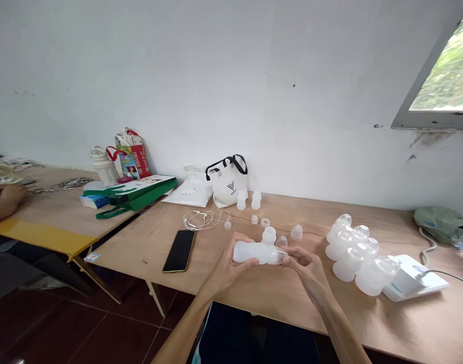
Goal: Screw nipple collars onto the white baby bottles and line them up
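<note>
My left hand (231, 260) is wrapped round the base of a frosted white baby bottle (250, 252), which lies sideways above the table. On its right end sits a clear domed cap (280, 256), pinched by the fingers of my right hand (305, 264). Just behind, an uncapped bottle (269, 234) stands upright, with a clear cap (281, 241) beside it and another dome cap (296, 232) to the right. Farther back lie a collar ring (265, 222) and a small white ring-like part (254, 220).
Several capped bottles (348, 263) stand at the right, beside a white device (409, 278) with a cable. To the left are a phone (179, 251), white earphones (203, 220) and a white bag (229, 187). A co-worker's hand (13, 194) rests on the far-left table.
</note>
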### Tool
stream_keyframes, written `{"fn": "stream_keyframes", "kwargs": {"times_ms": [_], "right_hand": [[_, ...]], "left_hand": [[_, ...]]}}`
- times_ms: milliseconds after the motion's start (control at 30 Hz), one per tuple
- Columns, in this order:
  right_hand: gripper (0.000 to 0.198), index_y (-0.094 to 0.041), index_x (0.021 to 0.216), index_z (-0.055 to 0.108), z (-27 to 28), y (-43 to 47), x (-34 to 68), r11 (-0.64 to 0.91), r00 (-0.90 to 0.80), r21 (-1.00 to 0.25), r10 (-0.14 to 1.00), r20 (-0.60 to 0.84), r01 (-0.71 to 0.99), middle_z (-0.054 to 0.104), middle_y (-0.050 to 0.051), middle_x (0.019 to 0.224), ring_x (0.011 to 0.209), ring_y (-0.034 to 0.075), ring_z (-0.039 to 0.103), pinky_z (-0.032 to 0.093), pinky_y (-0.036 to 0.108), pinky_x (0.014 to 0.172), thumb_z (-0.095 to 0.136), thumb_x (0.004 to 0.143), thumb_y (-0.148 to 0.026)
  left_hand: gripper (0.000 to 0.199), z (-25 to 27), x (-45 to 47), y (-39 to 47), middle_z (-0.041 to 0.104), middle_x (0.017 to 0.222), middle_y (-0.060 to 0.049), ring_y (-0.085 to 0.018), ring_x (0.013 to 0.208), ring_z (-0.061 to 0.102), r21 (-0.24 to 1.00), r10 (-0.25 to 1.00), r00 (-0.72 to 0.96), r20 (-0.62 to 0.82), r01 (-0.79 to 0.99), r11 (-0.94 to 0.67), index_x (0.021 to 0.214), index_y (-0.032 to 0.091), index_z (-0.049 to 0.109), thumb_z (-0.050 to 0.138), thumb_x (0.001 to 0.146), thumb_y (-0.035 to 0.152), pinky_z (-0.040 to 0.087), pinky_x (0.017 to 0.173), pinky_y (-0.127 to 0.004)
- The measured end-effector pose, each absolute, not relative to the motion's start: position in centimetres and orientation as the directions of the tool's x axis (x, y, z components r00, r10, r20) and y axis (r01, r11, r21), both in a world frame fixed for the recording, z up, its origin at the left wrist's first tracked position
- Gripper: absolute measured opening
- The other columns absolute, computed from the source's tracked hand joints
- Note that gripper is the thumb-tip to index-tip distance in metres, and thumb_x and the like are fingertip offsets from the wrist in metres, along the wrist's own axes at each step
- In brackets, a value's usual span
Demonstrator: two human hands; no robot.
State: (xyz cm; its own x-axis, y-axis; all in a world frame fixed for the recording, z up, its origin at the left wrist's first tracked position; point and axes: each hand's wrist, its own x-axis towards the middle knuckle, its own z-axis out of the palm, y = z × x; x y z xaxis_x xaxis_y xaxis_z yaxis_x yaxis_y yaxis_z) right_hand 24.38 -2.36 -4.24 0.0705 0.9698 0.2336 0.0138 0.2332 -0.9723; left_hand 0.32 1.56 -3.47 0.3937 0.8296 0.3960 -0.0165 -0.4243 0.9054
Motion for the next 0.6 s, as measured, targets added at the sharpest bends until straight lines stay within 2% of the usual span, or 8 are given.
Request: {"fn": "stream_keyframes", "kwargs": {"times_ms": [167, 233, 300, 367, 433, 500, 533, 600], "right_hand": [[0.045, -0.018, 0.103, 0.080, -4.3, -2.3, 23.8, 0.227, 0.069, -0.974, 0.972, 0.226, 0.001, 0.080, 0.009, 0.086, 0.073, 0.024, 0.075, 0.065, 0.040, 0.070, 0.077, 0.083, -0.058], [0.044, -0.019, 0.105, 0.078, -3.9, -2.5, 23.7, 0.265, 0.140, -0.963, 0.953, 0.269, 0.046, 0.079, 0.009, 0.090, 0.073, 0.023, 0.073, 0.064, 0.039, 0.067, 0.073, 0.086, -0.059], [0.043, -0.022, 0.111, 0.075, -3.4, -2.8, 24.2, 0.315, 0.223, -0.942, 0.916, 0.334, 0.119, 0.078, 0.009, 0.100, 0.076, 0.023, 0.073, 0.063, 0.038, 0.068, 0.074, 0.086, -0.057], [0.045, -0.024, 0.116, 0.072, -2.9, -3.0, 25.2, 0.344, 0.316, -0.913, 0.860, 0.400, 0.221, 0.076, 0.008, 0.109, 0.078, 0.022, 0.072, 0.063, 0.040, 0.073, 0.077, 0.084, -0.054], [0.046, -0.025, 0.119, 0.071, -2.4, -3.3, 26.7, 0.340, 0.420, -0.881, 0.783, 0.458, 0.328, 0.075, 0.008, 0.111, 0.082, 0.023, 0.072, 0.063, 0.044, 0.080, 0.077, 0.084, -0.054], [0.046, -0.025, 0.120, 0.071, -1.9, -3.7, 28.2, 0.317, 0.504, -0.852, 0.700, 0.506, 0.416, 0.074, 0.008, 0.111, 0.089, 0.024, 0.072, 0.061, 0.047, 0.088, 0.074, 0.085, -0.055], [0.046, -0.025, 0.121, 0.071, -1.7, -4.0, 29.0, 0.308, 0.536, -0.838, 0.657, 0.530, 0.450, 0.073, 0.007, 0.111, 0.092, 0.025, 0.073, 0.061, 0.049, 0.090, 0.073, 0.086, -0.055], [0.047, -0.025, 0.122, 0.071, -1.4, -4.6, 30.4, 0.296, 0.591, -0.813, 0.569, 0.572, 0.502, 0.073, 0.007, 0.110, 0.093, 0.026, 0.073, 0.060, 0.050, 0.092, 0.073, 0.086, -0.055]], "left_hand": [[0.043, -3.9, 0.0, 2.1, 0.054, 0.134, -0.009, -0.026, 0.128, 0.054, 0.882, 0.782, 0.467, 0.413, 0.008, -0.471, 0.124, 0.026, 0.051, 0.075, 0.091, 0.040, 0.046, 0.105, -0.038], [0.060, -4.4, -0.1, 2.4, 0.050, 0.143, -0.011, -0.028, 0.134, 0.050, 0.898, 0.788, 0.509, 0.347, 0.062, -0.435, 0.139, 0.029, 0.043, 0.076, 0.090, 0.042, 0.042, 0.111, -0.042], [0.087, -5.3, -0.1, 2.7, 0.043, 0.153, -0.013, -0.031, 0.137, 0.048, 0.905, 0.802, 0.544, 0.247, 0.168, -0.392, 0.156, 0.032, 0.025, 0.078, 0.087, 0.045, 0.039, 0.114, -0.047], [0.098, -6.5, 0.2, 3.0, 0.041, 0.157, -0.015, -0.032, 0.133, 0.052, 0.885, 0.808, 0.571, 0.145, 0.291, -0.364, 0.162, 0.033, 0.014, 0.077, 0.087, 0.046, 0.040, 0.112, -0.051], [0.075, -7.7, 0.8, 3.3, 0.049, 0.152, -0.011, -0.031, 0.129, 0.054, 0.827, 0.780, 0.618, 0.104, 0.382, -0.413, 0.156, 0.032, 0.035, 0.072, 0.091, 0.041, 0.040, 0.112, -0.050], [0.038, -8.6, 1.5, 3.5, 0.060, 0.138, -0.006, -0.029, 0.127, 0.055, 0.733, 0.737, 0.662, 0.135, 0.433, -0.524, 0.131, 0.029, 0.063, 0.069, 0.093, 0.035, 0.037, 0.113, -0.048], [0.024, -8.8, 1.9, 3.5, 0.064, 0.130, -0.005, -0.028, 0.125, 0.055, 0.689, 0.727, 0.668, 0.158, 0.454, -0.566, 0.117, 0.028, 0.069, 0.068, 0.094, 0.033, 0.037, 0.112, -0.046], [0.011, -9.1, 2.6, 3.5, 0.066, 0.121, -0.003, -0.026, 0.119, 0.057, 0.633, 0.738, 0.647, 0.193, 0.493, -0.597, 0.103, 0.026, 0.070, 0.064, 0.096, 0.032, 0.039, 0.109, -0.044]]}}
